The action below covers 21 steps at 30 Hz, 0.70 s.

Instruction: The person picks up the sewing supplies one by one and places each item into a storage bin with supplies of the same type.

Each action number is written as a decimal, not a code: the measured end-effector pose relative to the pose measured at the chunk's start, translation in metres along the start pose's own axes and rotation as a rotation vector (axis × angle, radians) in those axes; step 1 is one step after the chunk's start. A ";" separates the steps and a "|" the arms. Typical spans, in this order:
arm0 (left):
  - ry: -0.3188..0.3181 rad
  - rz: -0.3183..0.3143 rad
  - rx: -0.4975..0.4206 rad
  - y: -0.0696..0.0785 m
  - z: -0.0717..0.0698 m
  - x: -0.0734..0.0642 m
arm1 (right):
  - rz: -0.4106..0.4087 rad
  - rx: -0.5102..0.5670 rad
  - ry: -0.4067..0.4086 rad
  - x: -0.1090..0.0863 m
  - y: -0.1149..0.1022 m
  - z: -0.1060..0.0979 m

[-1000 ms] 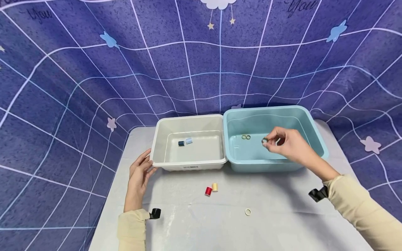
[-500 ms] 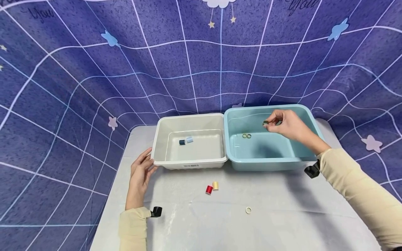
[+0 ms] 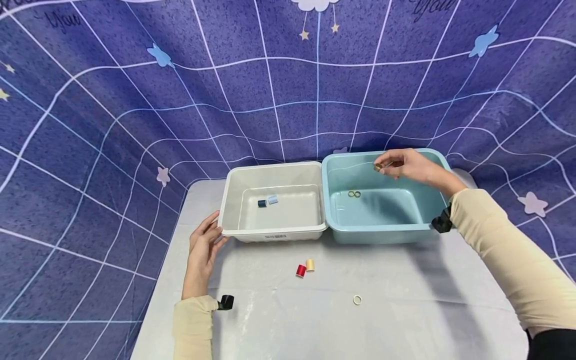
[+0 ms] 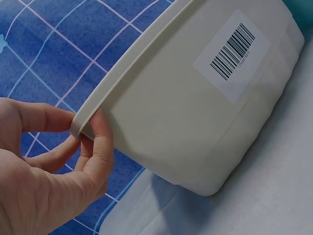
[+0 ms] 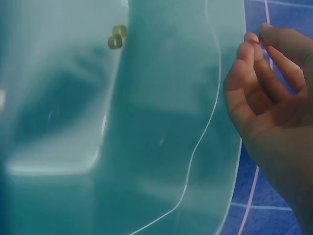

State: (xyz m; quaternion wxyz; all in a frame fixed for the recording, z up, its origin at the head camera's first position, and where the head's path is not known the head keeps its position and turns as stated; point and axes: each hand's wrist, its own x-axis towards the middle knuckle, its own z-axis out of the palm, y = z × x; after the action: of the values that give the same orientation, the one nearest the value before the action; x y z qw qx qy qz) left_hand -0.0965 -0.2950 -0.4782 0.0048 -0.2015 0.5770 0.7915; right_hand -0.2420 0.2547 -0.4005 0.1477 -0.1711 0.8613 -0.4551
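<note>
Right hand (image 3: 407, 164), right of centre in head frame, raised at blue tub (image 3: 382, 228), forearm slanting in from lower right; fingertips pinch small ring (image 3: 378, 167), seen against tub's back wall. Left hand (image 3: 203, 247), left of centre, grips rim of white tub (image 3: 274, 232) at lower left corner. Head view shows two spools (image 3: 262, 203) inside; left wrist view, large barcode (image 4: 233, 51). Right wrist view: fingers mostly hide ring.

Head view bright; shadow on table (image 3: 279, 325); right wrist view hazy, glare in blue tub (image 5: 161, 147), 2 rings (image 5: 118, 37) blurred.
</note>
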 end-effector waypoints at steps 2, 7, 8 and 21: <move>0.003 -0.001 -0.001 0.001 0.000 0.000 | 0.020 0.015 -0.014 0.002 0.003 -0.002; -0.005 0.004 -0.009 0.001 -0.001 0.001 | 0.094 0.066 -0.050 0.006 0.010 -0.006; -0.007 0.005 -0.011 0.001 -0.002 0.001 | 0.101 0.073 -0.057 0.008 0.011 -0.006; -0.014 -0.021 -0.006 0.002 -0.004 -0.002 | 0.184 0.002 -0.197 0.028 0.033 0.002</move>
State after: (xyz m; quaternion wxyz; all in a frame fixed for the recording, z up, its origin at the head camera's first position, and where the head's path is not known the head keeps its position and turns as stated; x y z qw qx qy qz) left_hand -0.0937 -0.2989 -0.4766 0.0167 -0.2020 0.5722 0.7946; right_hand -0.2720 0.2586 -0.4317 0.2727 -0.1350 0.8542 -0.4217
